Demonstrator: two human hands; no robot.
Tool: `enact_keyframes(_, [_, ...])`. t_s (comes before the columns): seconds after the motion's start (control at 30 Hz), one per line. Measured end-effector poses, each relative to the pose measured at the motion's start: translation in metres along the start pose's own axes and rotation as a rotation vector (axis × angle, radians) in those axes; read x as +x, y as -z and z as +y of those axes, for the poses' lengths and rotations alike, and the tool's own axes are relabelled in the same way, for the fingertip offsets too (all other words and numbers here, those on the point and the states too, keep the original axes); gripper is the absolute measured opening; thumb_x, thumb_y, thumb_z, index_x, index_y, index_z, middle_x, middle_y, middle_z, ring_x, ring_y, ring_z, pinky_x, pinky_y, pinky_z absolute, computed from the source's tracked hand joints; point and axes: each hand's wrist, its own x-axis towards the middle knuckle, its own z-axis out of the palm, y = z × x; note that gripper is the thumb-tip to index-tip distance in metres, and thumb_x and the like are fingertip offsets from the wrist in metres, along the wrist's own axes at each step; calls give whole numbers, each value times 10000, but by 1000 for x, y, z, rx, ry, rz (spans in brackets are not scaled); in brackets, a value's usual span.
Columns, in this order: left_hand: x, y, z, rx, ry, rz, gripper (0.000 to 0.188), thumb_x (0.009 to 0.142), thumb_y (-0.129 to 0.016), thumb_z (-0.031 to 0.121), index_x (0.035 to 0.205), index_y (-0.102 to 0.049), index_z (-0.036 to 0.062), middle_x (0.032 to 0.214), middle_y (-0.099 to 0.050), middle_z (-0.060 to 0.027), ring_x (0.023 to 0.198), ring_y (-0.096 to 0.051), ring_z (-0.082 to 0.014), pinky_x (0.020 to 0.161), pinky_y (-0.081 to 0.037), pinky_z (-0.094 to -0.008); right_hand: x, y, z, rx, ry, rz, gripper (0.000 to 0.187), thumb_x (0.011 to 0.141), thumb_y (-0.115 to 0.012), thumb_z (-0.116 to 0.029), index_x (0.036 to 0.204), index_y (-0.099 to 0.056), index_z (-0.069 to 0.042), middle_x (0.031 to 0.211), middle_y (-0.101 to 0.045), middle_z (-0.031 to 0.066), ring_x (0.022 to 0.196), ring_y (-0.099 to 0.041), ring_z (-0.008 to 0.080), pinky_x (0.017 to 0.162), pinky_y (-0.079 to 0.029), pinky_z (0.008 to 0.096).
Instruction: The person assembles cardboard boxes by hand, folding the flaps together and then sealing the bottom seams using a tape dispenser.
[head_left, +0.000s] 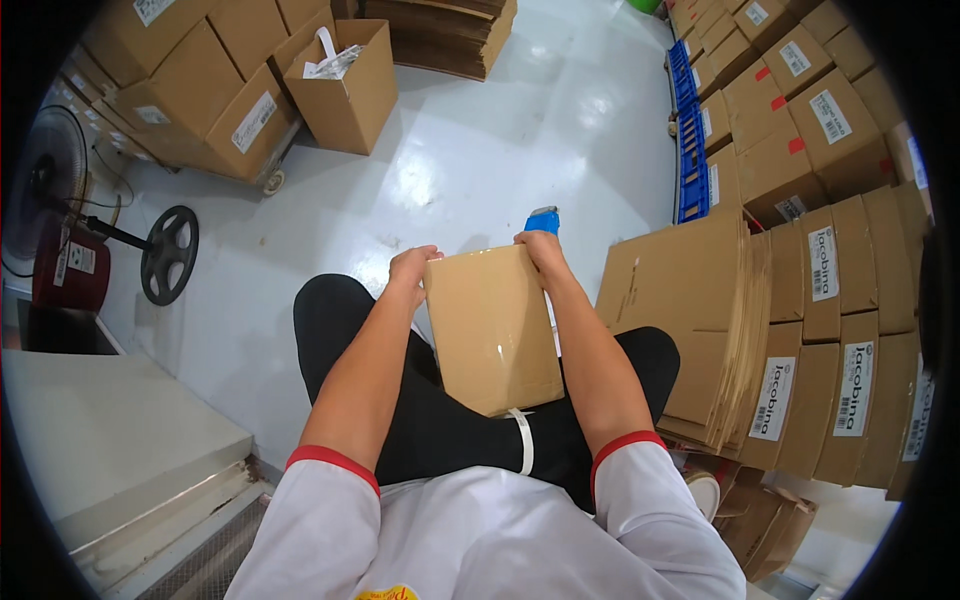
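Note:
A brown cardboard box (pixel 492 330) rests in my lap between my thighs, its broad face up and shiny with clear tape. My left hand (pixel 411 272) is closed on its far left corner. At the far right corner my right hand (pixel 544 252) is closed against the box. A blue tape dispenser (pixel 542 220) with a grey metal edge sticks out beyond those fingers; the grip on it is mostly hidden. Below the box's near edge, a narrow white strip (pixel 524 442) lies across my black trousers.
Flattened cartons (pixel 680 330) lean at my right beside stacked labelled boxes (pixel 790 140). More boxes (pixel 190 90) sit on a wheeled trolley at far left. Near them stands an open carton (pixel 350 100) with white scraps. A fan (pixel 45 180) and black handwheel (pixel 171 256) are left.

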Motion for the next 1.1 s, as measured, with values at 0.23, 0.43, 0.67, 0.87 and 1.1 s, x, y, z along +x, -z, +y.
enact_keyframes(0.23, [-5,9,-9,-94,8,-24,284,956,-528,18,1208,-629,-67,1190,-683,-164,1060,-658,-251,928,-541,-379,5,7,-44,-107,420,272,947,710,-879,-244,1492,-393,-18,1256,-622,170,1097,-630,267,926,-529,394])
enact_keyframes(0.43, [8,15,-26,96,-44,35,312,976,-523,61,1255,-634,-24,1143,-694,-136,1051,-669,-236,913,-542,-344,8,22,-88,145,86,-221,350,848,-785,-426,913,-678,-99,721,-600,-28,540,-501,47,472,-411,210])
enact_keyframes(0.67, [13,-2,-39,60,3,18,305,948,-521,125,1174,-678,-8,1071,-698,-118,983,-667,-230,856,-527,-350,-3,-68,-74,132,-56,-515,285,897,-749,-384,958,-652,-123,705,-576,-55,487,-443,30,433,-375,177])
enact_keyframes(0.87, [38,29,-62,206,-126,79,409,935,-617,340,1151,-667,-4,1059,-684,-116,959,-633,-202,830,-491,-369,-78,-119,-94,-190,481,-449,573,737,-840,-418,1140,-708,-33,826,-697,84,717,-661,188,660,-540,299])
enact_keyframes(1.1, [36,22,-50,335,-129,-22,280,967,-508,184,1119,-721,84,1092,-710,-86,1006,-644,-206,871,-508,-347,-127,3,-78,-553,774,-294,654,685,-855,-336,1250,-673,-62,999,-741,152,917,-713,247,909,-544,352])
